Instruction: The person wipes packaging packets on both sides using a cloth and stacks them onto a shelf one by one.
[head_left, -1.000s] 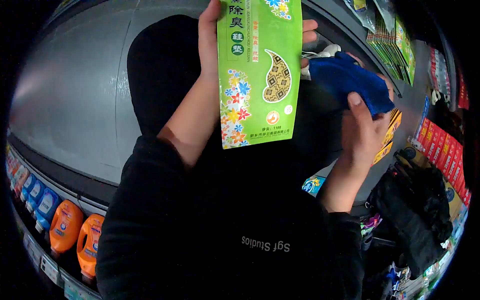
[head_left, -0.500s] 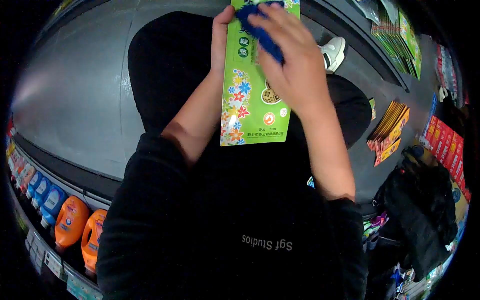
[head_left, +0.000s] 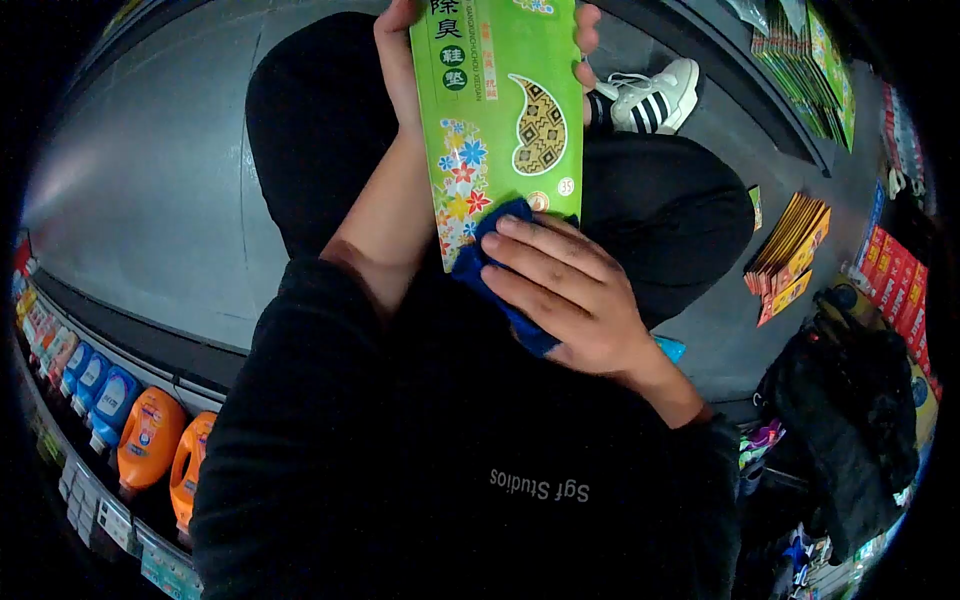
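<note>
A green insole packet (head_left: 500, 120) with flower prints and a paisley-shaped window is held upright in front of me. My left hand (head_left: 405, 60) grips it from behind near its upper part, thumb side at the left edge and fingertips showing past the right edge. A dark blue cloth (head_left: 495, 285) lies over the packet's bottom edge. My right hand (head_left: 570, 290) holds this cloth against the lower front of the packet, its fingers close together and pointing left.
Orange detergent bottles (head_left: 151, 438) and blue bottles (head_left: 115, 400) line a shelf at lower left. Yellow-orange packets (head_left: 790, 250) are stacked on the floor (head_left: 180, 170) at right. Green packets (head_left: 805, 80) hang upper right. A black garment (head_left: 840, 420) lies at right, below red boxes (head_left: 892, 285).
The cloth in my right hand has come from the right side, across the packet's upper front, down to its bottom edge. My left hand and the packet have shifted slightly left and up.
</note>
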